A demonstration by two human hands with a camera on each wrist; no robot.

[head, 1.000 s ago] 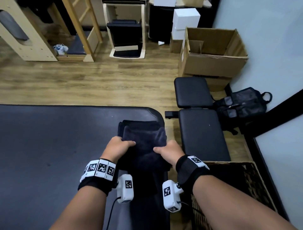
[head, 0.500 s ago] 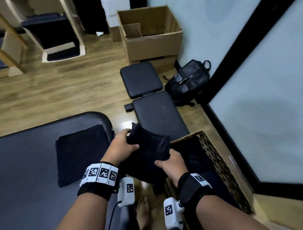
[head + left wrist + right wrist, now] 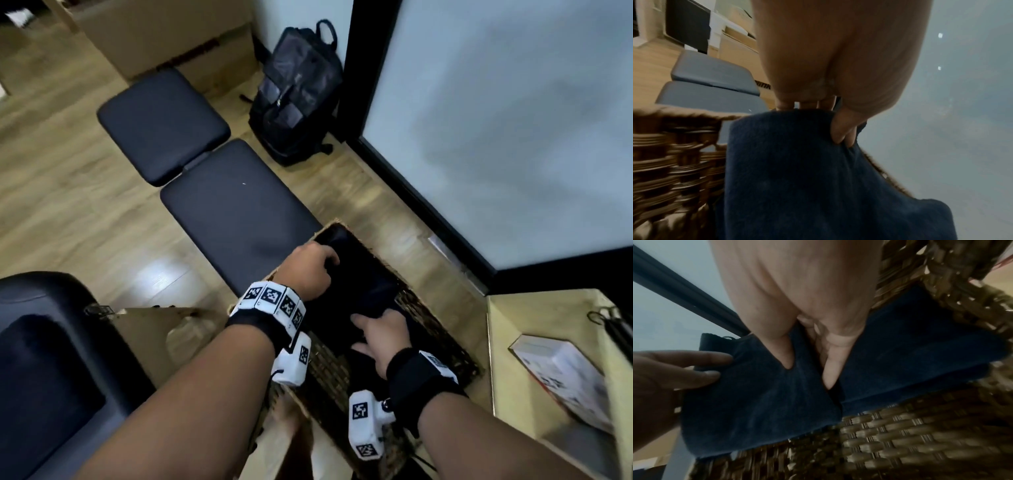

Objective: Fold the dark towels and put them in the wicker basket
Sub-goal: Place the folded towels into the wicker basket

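Note:
The wicker basket (image 3: 434, 324) stands on the floor to the right of the padded table. Both hands hold one folded dark towel (image 3: 363, 287) down in its opening. My left hand (image 3: 325, 263) grips the towel's far top edge, thumb on one face and fingers behind it. My right hand (image 3: 370, 329) pinches the near edge. In the left wrist view the towel (image 3: 797, 170) hangs beside the woven basket wall (image 3: 674, 154). The right wrist view shows the towel (image 3: 766, 402) against the basket weave (image 3: 900, 434). Another dark towel (image 3: 44, 370) lies on the table.
A black padded bench (image 3: 233, 212) runs just beyond the basket, with a black backpack (image 3: 298, 92) and a cardboard box (image 3: 164, 34) behind it. A frosted glass panel (image 3: 479, 120) in a black frame is on the right. A pale wooden surface (image 3: 507, 359) holds a white box (image 3: 565, 377).
Both hands lifted the folded towel off the table, carried it right and lowered it into the basket. The head view swung right. A second towel stayed on the table.

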